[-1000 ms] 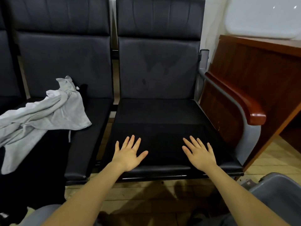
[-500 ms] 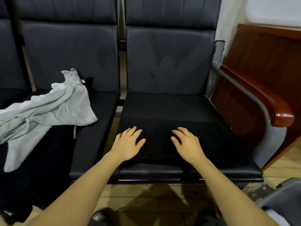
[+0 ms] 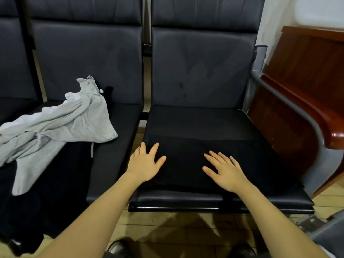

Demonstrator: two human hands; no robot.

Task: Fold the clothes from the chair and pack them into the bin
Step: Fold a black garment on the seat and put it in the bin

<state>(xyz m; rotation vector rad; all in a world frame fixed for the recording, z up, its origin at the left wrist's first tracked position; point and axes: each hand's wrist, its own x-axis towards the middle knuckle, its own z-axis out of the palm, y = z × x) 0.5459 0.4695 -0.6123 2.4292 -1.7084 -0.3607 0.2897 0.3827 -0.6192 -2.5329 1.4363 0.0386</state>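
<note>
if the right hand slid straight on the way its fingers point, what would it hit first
The right hand would cross more of the black garment, then bare seat, and probably meet the chair backrest first.

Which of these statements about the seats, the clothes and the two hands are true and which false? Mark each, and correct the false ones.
1. Both hands lie flat on the black folded garment. True.
2. The crumpled grey garment lies on the same seat as the hands. False: it lies on the seat to their left.
3. The left hand grips the grey garment. False: it rests open on the black one.
4. The right hand has its fingers spread. True.
5. A red-brown wooden armrest stands right of the seat. True.
</note>
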